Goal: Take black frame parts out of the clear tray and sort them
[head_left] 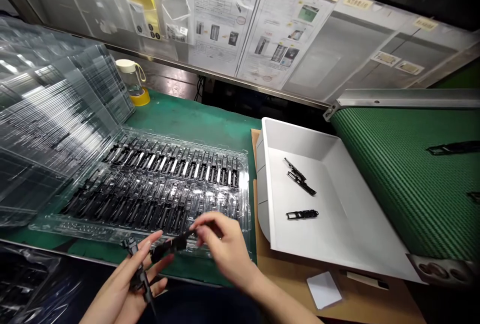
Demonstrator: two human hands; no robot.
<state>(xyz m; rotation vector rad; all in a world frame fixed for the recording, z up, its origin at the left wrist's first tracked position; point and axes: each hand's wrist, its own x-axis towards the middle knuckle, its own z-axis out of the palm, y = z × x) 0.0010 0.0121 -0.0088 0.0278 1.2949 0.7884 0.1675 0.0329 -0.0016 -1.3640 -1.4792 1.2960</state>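
Note:
My left hand (pixel 125 281) grips a narrow black plastic part (pixel 139 276) that stands almost upright in its fingers. My right hand (pixel 225 249) pinches a second black plastic part (pixel 170 246) by its right end, and its left end reaches toward my left fingers. Both hands hover just in front of a clear plastic tray (pixel 245 199) whose slots hold several rows of the same black parts. The part in my right hand is blurred.
Stacked clear trays (pixel 48 114) rise at the left. A white bin (pixel 337 244) to the right holds three black parts (pixel 300 179). A green conveyor belt (pixel 405 164) carries more parts at far right. A bottle (pixel 131 79) stands behind; a white card (pixel 324 290) lies nearby.

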